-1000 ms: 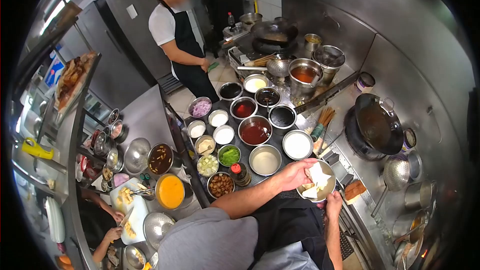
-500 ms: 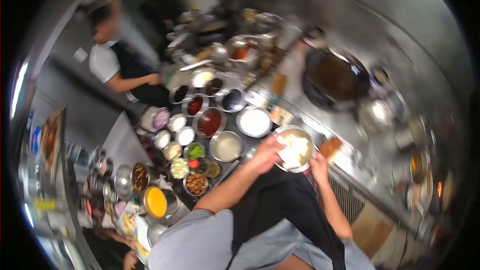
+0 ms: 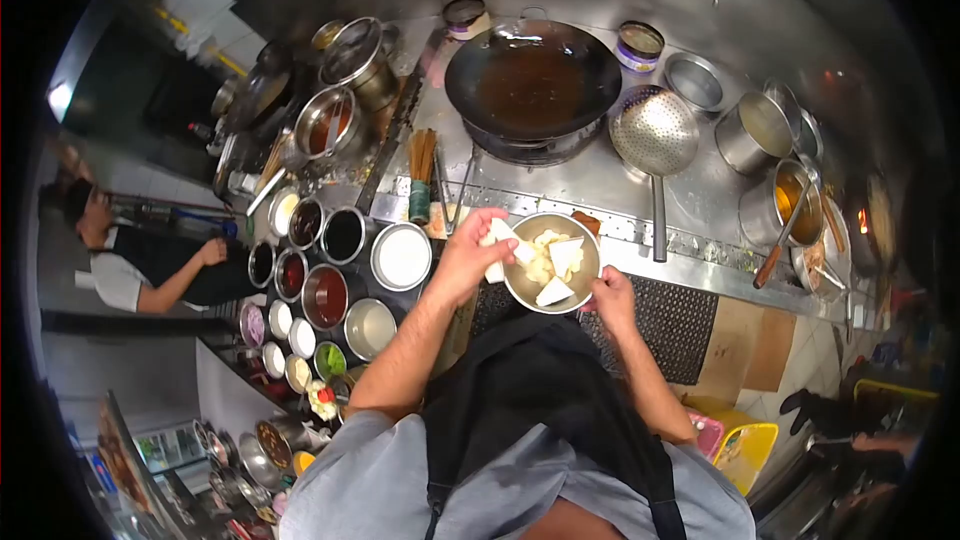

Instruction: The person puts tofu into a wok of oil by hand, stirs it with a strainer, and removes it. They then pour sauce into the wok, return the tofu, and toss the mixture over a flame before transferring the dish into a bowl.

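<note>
A steel bowl [image 3: 513, 285] sits in front of my apron at the counter edge. My right hand [image 3: 613, 298] grips its right rim. Inside lie pale yellowish lumps [image 3: 541, 262] and white, triangular flat pieces [image 3: 566, 254]. At the bowl's left rim, my left hand [image 3: 468, 258] pinches a soft-looking white piece [image 3: 503, 234] between thumb and fingers. What exactly this piece is, I cannot tell. Just beyond the bowl is the steel counter's front ledge.
A dark wok [image 3: 533, 80] with brown liquid stands on the burner ahead. To its right lies a perforated strainer [image 3: 655, 132] with its handle towards me. Bowls of sauces [image 3: 325, 298] and white powder [image 3: 401, 256] crowd the left side. A person [image 3: 140, 265] stands far left.
My view has swung right and levelled, bringing the wok to the centre. The bowl stays in my right hand, while my left hand has moved to its left rim with a white piece.
</note>
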